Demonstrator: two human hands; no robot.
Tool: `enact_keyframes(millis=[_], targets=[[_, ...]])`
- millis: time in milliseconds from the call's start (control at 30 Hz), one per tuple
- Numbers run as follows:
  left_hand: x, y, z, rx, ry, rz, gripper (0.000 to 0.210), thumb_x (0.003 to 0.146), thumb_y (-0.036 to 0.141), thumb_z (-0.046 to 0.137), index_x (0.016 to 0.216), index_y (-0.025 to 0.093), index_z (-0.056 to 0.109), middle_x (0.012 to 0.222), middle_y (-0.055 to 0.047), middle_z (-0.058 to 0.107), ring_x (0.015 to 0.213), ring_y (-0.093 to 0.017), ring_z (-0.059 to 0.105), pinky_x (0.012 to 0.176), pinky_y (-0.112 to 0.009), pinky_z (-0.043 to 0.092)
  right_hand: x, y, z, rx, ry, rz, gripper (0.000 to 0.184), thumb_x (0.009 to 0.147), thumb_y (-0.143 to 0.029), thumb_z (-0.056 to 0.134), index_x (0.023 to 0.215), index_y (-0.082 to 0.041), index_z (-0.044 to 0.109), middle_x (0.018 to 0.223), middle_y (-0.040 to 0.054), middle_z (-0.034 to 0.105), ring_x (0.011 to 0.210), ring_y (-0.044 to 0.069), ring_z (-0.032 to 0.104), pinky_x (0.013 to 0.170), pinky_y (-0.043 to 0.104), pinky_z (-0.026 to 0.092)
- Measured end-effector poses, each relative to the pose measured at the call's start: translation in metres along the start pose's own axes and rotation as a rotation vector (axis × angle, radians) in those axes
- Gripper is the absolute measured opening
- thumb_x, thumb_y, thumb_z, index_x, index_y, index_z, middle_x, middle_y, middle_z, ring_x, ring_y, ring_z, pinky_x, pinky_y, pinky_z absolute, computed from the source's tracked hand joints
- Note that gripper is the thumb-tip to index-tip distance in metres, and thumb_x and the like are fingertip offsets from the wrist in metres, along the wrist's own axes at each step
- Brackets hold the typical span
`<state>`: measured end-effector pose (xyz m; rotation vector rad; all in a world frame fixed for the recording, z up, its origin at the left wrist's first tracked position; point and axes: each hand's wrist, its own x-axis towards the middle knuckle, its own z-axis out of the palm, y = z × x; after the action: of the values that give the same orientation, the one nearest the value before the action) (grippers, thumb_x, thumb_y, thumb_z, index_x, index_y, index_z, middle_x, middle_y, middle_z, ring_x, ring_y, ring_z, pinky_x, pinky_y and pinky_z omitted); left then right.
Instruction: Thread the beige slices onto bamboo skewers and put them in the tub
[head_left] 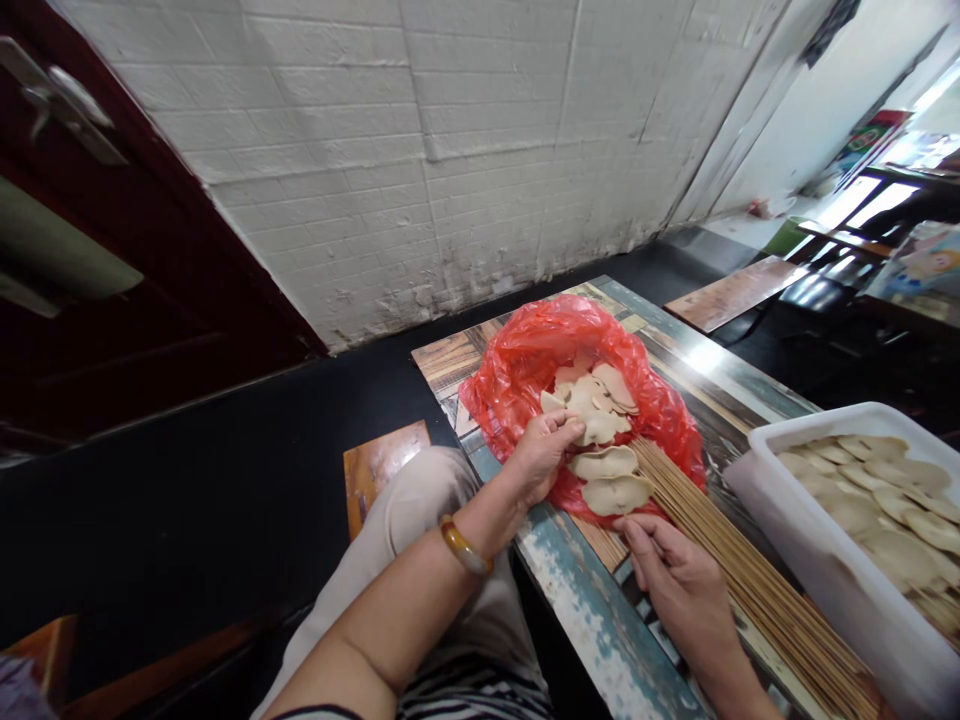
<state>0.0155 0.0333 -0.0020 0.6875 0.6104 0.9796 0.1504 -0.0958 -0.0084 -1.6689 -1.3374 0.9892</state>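
A red plastic bag [525, 365] lies open on the table with a pile of pale, flat food slices [596, 405] inside. My left hand [541, 452], with a bangle at the wrist, pinches one slice at the pile's near edge. Two larger slices [611, 478] lie at the bag's front. Below them my right hand [679, 585] rests on the table, its fingers curled at the near end of a bundle of thin bamboo skewers [742, 570]. Whether it grips a skewer I cannot tell.
A white plastic tub [806, 540] at the right holds several skewered slices. The table [592, 610] has a painted, worn wooden top. A white brick wall rises behind, a dark red door stands at the left, and a wooden stool [382, 460] sits by my knee.
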Motion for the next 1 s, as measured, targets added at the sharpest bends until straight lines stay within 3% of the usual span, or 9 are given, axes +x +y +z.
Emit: enact_keyframes(millis=[600,1000], targets=[[-0.0020,-0.0002,0.0017,0.009,-0.009,-0.035,0.019,0.062,0.027,0.066,0.066,0.012,0.055,0.058,0.002,0.050,0.050,-0.006,0.044,0.053,-0.019,0.034,0.0012,-0.0006,0.0022,-0.011,0.028,-0.005,0.028,0.083,-0.041,0.047,0.088,-0.018,0.061,0.048,-0.0058,0.043,0.043,0.011,0.042,0.043,0.021,0.035],[-0.0020,-0.0079,0.0008,0.094,0.022,0.073,0.023,0.067,0.033,0.065,0.079,0.014,0.060,0.064,0.001,0.054,0.055,-0.007,0.047,0.057,-0.020,0.037,0.0016,-0.0027,0.0009,-0.004,0.016,0.001,0.031,0.083,-0.044,0.045,0.088,-0.018,0.060,0.047,-0.0061,0.041,0.042,0.012,0.042,0.043,0.022,0.035]])
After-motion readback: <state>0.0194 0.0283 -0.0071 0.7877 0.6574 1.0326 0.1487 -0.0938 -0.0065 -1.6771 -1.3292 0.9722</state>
